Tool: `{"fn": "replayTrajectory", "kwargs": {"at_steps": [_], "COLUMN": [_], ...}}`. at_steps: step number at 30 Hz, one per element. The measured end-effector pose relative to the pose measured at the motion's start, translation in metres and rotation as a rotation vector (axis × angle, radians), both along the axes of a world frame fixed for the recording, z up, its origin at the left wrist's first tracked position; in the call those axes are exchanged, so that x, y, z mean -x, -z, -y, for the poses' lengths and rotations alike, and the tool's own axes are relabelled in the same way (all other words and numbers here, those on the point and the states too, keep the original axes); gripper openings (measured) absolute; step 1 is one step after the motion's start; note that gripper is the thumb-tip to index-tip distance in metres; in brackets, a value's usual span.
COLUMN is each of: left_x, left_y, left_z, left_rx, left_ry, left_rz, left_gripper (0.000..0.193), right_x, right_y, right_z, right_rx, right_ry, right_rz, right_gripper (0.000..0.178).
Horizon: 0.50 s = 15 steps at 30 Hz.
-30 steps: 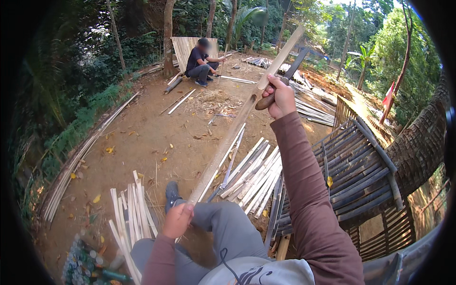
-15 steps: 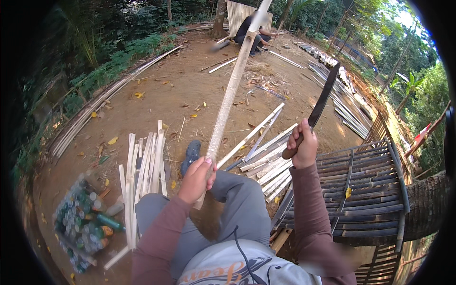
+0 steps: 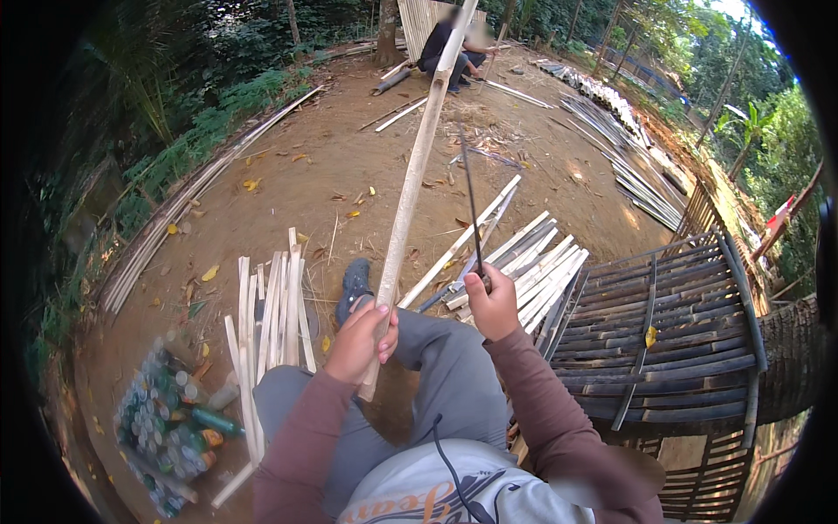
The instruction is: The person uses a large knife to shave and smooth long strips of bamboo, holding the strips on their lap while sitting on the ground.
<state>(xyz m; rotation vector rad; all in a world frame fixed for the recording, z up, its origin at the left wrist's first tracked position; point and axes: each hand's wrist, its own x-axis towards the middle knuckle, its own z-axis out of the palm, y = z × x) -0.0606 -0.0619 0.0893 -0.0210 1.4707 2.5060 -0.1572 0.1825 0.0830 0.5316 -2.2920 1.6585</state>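
Note:
My left hand (image 3: 362,341) is closed round the lower part of a long, pale bamboo strip (image 3: 410,192), which slants up and away past the top of the view. A short end of it sticks out below my fist, over my lap. My right hand (image 3: 494,306) grips the handle of a machete (image 3: 472,196) just to the right of the strip. Its dark blade points up and away, seen nearly edge-on, apart from the strip. Split bamboo strips (image 3: 546,275) lie in a pile beyond my right hand. Another bundle of strips (image 3: 275,306) lies left of my knee.
A heap of bottles (image 3: 179,419) sits at the lower left. To the right stands a bamboo-slat bench (image 3: 663,336) beside a trunk. Another person (image 3: 441,57) squats at the far side by a bamboo panel. Long poles (image 3: 209,183) lie along the left edge.
My right hand has come down and left with the machete, bringing the blade closer to the strip and turning it edge-on. My left hand keeps its grip on the strip.

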Motion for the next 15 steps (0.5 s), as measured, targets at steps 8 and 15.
{"fn": "replayTrajectory", "kwargs": {"at_steps": [8,15], "left_x": [-0.005,-0.014], "left_y": [0.004,-0.001], "left_z": [-0.017,-0.027], "left_rx": [0.135,0.348], "left_ry": [0.143,0.193], "left_rz": [0.086,0.06], "left_gripper": [0.036,0.033], "right_x": [-0.034,-0.003], "right_y": [0.005,0.01], "right_z": [-0.021,-0.069], "right_rx": [-0.56,-0.747], "right_ry": [0.012,0.106], "right_rz": [-0.344,-0.372], "right_gripper": [0.051,0.057]}}
